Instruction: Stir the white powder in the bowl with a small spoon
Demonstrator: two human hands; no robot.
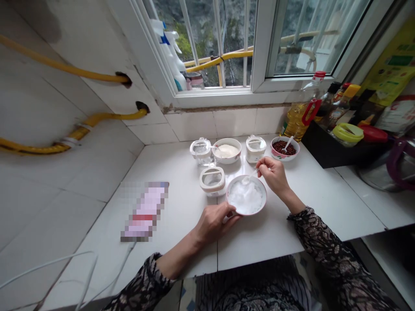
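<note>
A bowl of white powder (247,196) stands near the middle of the white counter. My left hand (214,221) grips its lower left rim, thumb on the edge and fingers below. My right hand (273,174) pinches the handle of a small white spoon (246,179), whose head rests in the powder at the bowl's far side. Just left of the bowl is a clear jar with a white-rimmed lid (212,181). Behind stand another clear jar (201,151), a bowl of cream-coloured grains (227,150), a third jar (256,149) and a bowl of dark red bits (285,148) with a white spoon.
A blurred pinkish object (145,211) with a cable lies on the left of the counter. An oil bottle (300,108) and a black rack (327,147) of bottles stand at the back right, near a metal pot (379,172). A window is behind.
</note>
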